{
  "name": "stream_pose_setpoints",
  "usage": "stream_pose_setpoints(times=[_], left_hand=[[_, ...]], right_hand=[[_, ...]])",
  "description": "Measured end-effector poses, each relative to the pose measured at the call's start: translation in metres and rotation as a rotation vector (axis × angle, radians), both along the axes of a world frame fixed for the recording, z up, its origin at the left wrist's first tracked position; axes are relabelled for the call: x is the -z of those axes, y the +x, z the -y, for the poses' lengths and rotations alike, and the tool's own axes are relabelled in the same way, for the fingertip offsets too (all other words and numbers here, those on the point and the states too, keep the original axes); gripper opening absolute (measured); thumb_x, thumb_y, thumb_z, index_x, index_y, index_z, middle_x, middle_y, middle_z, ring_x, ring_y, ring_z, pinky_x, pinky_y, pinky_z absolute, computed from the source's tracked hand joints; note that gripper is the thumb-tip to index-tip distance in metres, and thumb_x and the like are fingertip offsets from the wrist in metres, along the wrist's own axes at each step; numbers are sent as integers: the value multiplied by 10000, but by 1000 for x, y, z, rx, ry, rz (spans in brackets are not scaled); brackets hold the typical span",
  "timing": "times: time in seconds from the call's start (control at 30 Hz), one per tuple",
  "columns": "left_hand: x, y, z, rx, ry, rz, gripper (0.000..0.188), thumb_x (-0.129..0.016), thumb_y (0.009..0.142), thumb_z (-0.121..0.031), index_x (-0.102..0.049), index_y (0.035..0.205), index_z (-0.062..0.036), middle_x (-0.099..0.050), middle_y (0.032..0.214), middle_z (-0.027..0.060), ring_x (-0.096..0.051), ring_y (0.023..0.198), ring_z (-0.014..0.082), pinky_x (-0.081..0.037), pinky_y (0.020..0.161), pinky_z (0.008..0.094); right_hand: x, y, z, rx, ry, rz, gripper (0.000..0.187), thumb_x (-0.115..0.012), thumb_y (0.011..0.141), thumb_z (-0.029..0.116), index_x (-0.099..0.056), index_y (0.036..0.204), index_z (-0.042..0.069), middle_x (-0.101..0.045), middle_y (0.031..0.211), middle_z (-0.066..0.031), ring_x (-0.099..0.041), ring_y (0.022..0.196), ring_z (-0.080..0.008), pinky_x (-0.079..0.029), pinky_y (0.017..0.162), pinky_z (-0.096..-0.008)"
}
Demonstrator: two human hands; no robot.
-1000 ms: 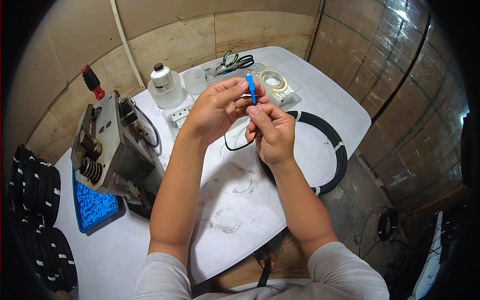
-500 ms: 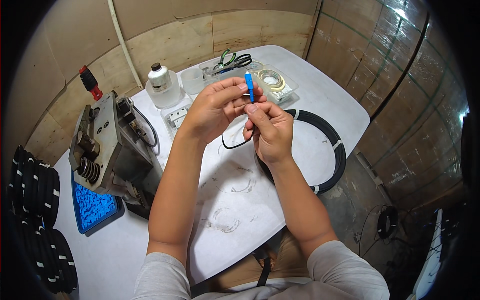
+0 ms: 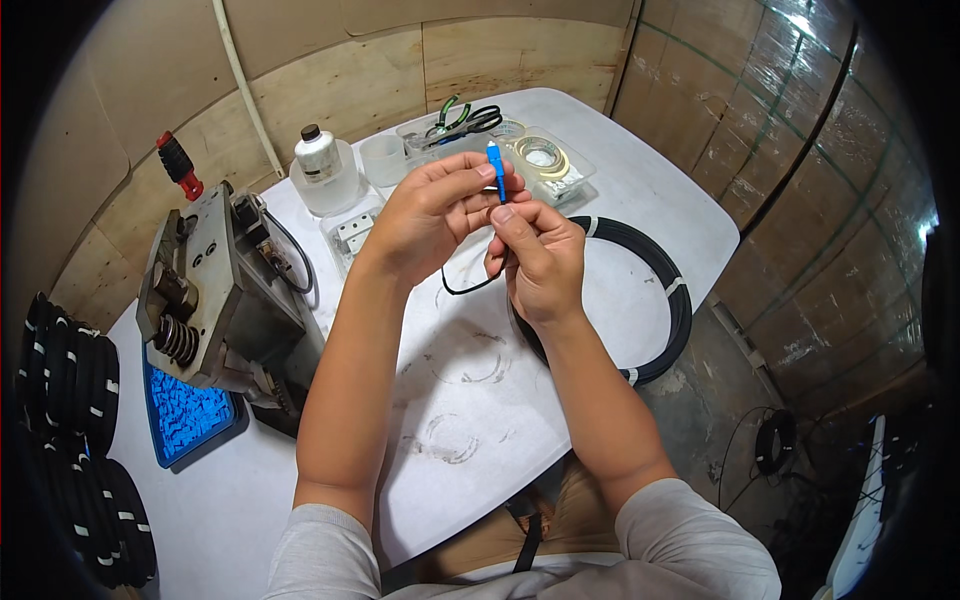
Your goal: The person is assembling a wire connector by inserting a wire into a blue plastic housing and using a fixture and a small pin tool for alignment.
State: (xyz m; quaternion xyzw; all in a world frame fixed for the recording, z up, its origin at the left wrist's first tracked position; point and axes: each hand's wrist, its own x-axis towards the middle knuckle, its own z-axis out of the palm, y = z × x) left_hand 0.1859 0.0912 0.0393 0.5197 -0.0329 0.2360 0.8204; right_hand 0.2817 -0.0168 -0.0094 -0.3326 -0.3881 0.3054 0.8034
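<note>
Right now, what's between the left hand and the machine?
In the head view, a clear case with white parts lies between the left hand and the machine, plus some white table.

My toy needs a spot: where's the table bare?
Between the forearms, the white table is bare but smudged. Another bare patch lies right of the tape tray, beyond the black coil. It's crowded around the metal machine and white bottle.

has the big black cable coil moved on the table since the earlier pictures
No, the black cable coil lies in the same place against the white table.
</note>
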Motion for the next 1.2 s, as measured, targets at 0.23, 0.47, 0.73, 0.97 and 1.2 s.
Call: stream_pose_setpoints(times=[0.23,0.47,0.73,0.97,1.2], left_hand=[[-2,0,4,-6,-45,4,160,-518,938,-112,-558,1033,10,-644,1017,150,-649,940,212,-522,851,312],[-1,1,3,-26,-26,7,146,-539,931,-114,-559,1030,-8,-642,1021,143,-649,937,213,-524,840,325],[2,4,1,-93,62,37,153,-557,936,-135,-551,1047,-28,-639,1034,155,-650,877,205,-539,763,323],[2,2,1,-112,116,42,155,-589,919,-124,-557,1035,-27,-643,1031,139,-631,909,184,-518,804,316],[2,2,3,-141,107,19,158,-601,909,-123,-556,1024,-23,-647,1022,125,-628,937,193,-515,830,324]], right_hand=[[0,1,0,0,5,-6,94,-610,901,73,-628,859,-9,-599,684,-63,-561,532,-99,-485,465,-222],[0,1,1,-15,7,2,99,-606,904,79,-632,872,-11,-599,686,-62,-563,536,-105,-483,474,-229],[0,2,0,-24,-4,50,158,-571,933,141,-626,860,12,-548,645,-23,-520,524,-101,-433,480,-219],[-1,-1,-2,-8,0,58,171,-550,946,140,-613,848,16,-512,631,-3,-469,511,-85,-390,484,-212],[3,1,-2,24,-6,79,175,-541,953,142,-614,866,9,-476,613,13,-414,488,-63,-358,477,-211]])
